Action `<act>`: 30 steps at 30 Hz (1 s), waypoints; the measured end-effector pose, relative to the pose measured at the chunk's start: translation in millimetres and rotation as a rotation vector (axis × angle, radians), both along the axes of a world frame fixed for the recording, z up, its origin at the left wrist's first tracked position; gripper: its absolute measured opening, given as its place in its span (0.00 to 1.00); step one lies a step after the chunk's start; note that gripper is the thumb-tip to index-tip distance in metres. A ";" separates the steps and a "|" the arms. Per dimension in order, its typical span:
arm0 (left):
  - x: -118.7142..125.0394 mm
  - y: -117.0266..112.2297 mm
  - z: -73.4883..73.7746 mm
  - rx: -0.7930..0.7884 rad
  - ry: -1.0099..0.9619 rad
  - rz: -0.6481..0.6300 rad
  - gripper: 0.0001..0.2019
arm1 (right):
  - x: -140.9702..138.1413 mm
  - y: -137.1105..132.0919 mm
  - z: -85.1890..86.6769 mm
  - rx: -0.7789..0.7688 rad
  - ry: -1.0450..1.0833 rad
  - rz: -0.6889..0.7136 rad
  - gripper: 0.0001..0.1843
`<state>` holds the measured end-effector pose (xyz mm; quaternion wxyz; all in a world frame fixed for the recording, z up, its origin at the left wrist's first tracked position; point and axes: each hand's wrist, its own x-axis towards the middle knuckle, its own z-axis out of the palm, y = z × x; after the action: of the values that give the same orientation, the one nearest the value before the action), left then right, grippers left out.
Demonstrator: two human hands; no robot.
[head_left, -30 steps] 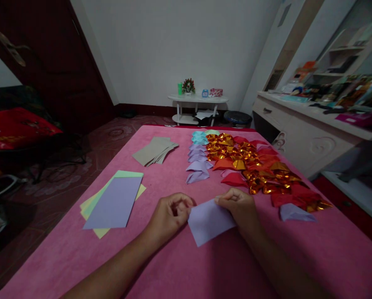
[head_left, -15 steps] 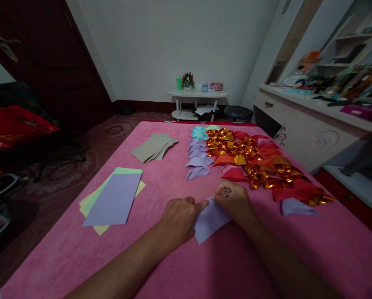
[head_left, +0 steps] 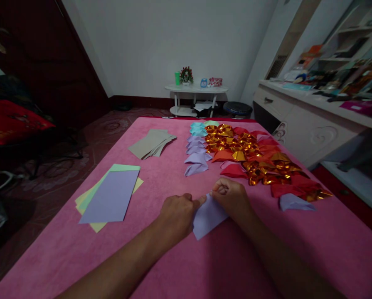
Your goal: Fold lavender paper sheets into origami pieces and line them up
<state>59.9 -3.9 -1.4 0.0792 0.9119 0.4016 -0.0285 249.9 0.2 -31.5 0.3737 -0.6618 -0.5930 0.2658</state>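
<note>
A sheet of purple paper (head_left: 209, 218) lies at an angle on the pink cloth, between my two hands. My left hand (head_left: 180, 214) rests along its left edge, with the index finger pressed near the top corner and the other fingers curled. At that same top corner my right hand (head_left: 231, 195) pinches the paper between thumb and fingers. Past my hands stand rows of folded paper shapes: purple ones (head_left: 196, 158), shiny gold ones (head_left: 223, 139) and red ones (head_left: 234, 171). A lone purple folded shape (head_left: 296, 202) sits to the right.
On the left lie flat purple, green and yellow sheets (head_left: 111, 199), with a fanned stack of grey sheets (head_left: 151, 143) behind them. The pink cloth (head_left: 161, 274) covers the table. A white dresser (head_left: 310, 124) stands at right, a small white table (head_left: 195, 88) by the wall.
The view has tilted and shifted slightly, so everything sits a little higher and further left in the picture. Both hands keep nearly the same hold on the purple paper.
</note>
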 end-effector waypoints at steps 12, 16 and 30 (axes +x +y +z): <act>-4.7 -3.1 -6.1 0.034 -0.048 0.048 0.19 | -19.9 -14.7 11.6 0.137 -0.823 0.199 0.09; -4.6 -2.3 -8.8 0.041 -0.059 0.038 0.18 | -37.2 -31.9 10.0 0.144 -0.876 0.287 0.08; -8.3 -1.1 -3.6 -0.024 -0.151 0.064 0.15 | 0.8 -17.6 19.2 0.107 -0.899 0.162 0.07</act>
<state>51.6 -5.0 -5.0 0.1212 0.8971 0.4232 0.0381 250.7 -17.4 -12.3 0.0910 -0.6428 -0.7589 -0.0501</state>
